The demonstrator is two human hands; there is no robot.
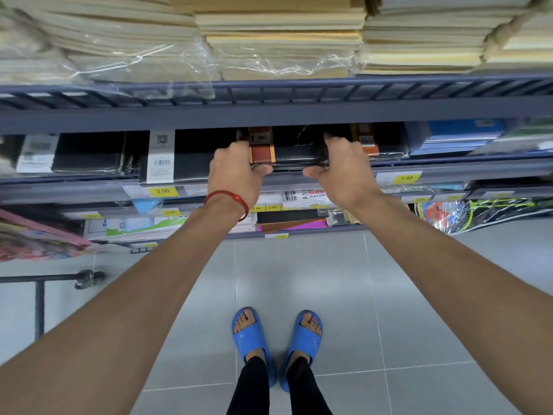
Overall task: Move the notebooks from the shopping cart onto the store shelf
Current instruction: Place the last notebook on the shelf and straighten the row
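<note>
A black notebook with a brown and orange band (294,151) lies flat at the front of the middle store shelf (449,172). My left hand (236,172) grips its left end and my right hand (344,169) grips its right end, thumbs under the front edge. It rests on or just above other black notebooks. More black notebooks (89,152) lie to the left, and another banded one (366,142) to the right. Of the shopping cart, only a dark frame bar and a wheel (88,278) show at the lower left.
The grey upper shelf rail (275,109) overhangs my hands and carries stacks of wrapped cream paper (281,40). Blue packs (460,136) lie at the right of the middle shelf. Lower shelves carry yellow price tags and stationery. I stand on grey floor tiles in blue slippers (276,339).
</note>
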